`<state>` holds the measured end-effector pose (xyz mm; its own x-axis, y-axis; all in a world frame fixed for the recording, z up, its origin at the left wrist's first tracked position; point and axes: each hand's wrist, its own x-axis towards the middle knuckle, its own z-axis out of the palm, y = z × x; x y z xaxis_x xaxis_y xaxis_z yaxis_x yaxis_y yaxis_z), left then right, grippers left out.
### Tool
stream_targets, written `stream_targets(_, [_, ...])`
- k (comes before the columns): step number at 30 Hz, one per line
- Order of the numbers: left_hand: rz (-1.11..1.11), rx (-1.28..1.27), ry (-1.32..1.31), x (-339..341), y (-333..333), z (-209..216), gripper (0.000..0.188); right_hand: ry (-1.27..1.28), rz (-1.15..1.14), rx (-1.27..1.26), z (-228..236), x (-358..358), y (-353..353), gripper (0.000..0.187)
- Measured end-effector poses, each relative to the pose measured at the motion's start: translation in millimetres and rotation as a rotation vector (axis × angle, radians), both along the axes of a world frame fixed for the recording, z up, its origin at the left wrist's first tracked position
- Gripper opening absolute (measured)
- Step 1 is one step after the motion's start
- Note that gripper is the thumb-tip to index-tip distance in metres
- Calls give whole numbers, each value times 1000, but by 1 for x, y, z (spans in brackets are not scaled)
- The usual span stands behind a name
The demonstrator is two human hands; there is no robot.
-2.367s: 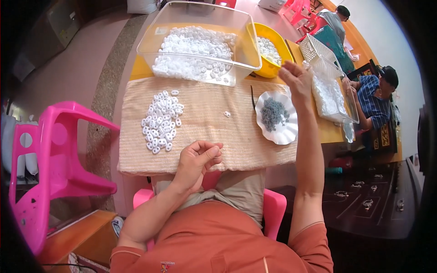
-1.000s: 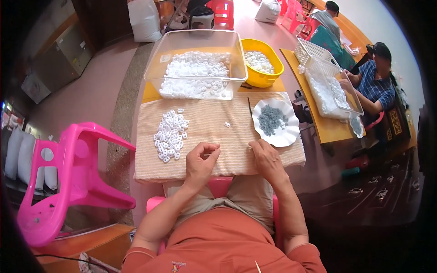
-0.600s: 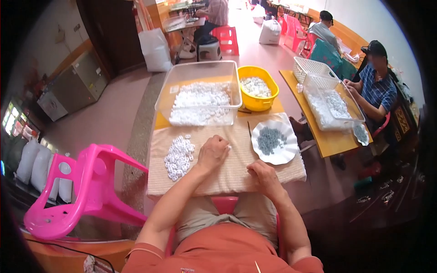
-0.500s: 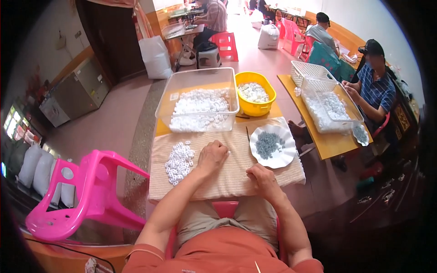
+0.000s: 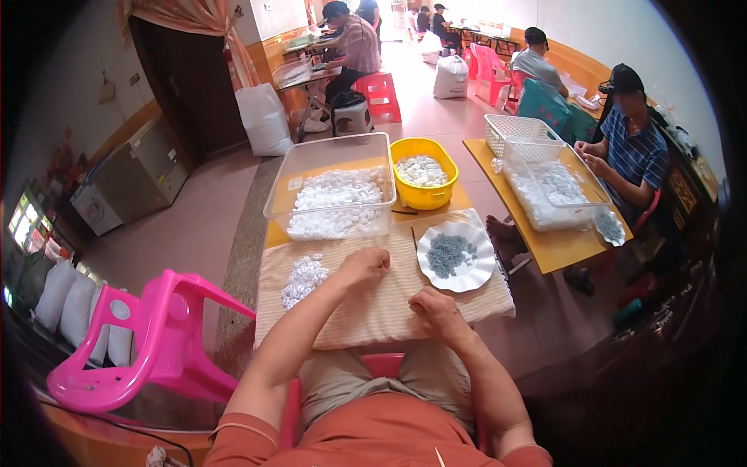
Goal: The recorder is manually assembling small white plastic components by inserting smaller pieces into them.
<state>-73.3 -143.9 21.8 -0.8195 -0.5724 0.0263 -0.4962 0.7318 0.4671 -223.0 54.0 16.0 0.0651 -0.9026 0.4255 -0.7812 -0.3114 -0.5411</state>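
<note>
My left hand point(image 5: 364, 266) rests on the striped beige cloth point(image 5: 366, 319), fingers curled closed; whatever is in them is hidden. Right of it and nearer to me, my right hand point(image 5: 437, 313) is also closed, its thumb and fingers pressed together on something too small to make out. Beside my left forearm lies a heap of small white plastic rings point(image 5: 305, 279), partly covered by the arm. A scalloped white plate point(image 5: 481, 268) holding small grey-blue pieces point(image 5: 447, 255) sits beyond my right hand. A thin dark stick point(image 5: 414, 240) lies at the plate's left edge.
Behind the cloth stand a clear bin point(image 5: 272, 204) of white rings and a yellow tub point(image 5: 425, 199) of white pieces. A pink plastic chair point(image 5: 159, 342) is at my left. A person point(image 5: 634, 148) works at the right-hand table point(image 5: 537, 253); others sit farther back.
The view has tilted up slightly, so the table's things appear lower. My left hand has shifted slightly away over the cloth, and its forearm covers more of the ring heap. Both hands stay closed.
</note>
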Motion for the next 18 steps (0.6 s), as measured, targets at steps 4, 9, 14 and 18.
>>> stream_targets(4, [-24,-11,100,9,2,-11,17,-34,-8,-10,4,0,2,9])
stream_targets(9, [108,232,401,24,50,-6,14,-170,-44,22,-1,-4,-3,9])
stream_targets(14, [292,980,847,33,87,-1,11,-623,17,120,-26,-7,-8,10])
stream_targets(18, [381,1190,934,40,97,-5,11,-1044,-76,417,0,6,-13,11])
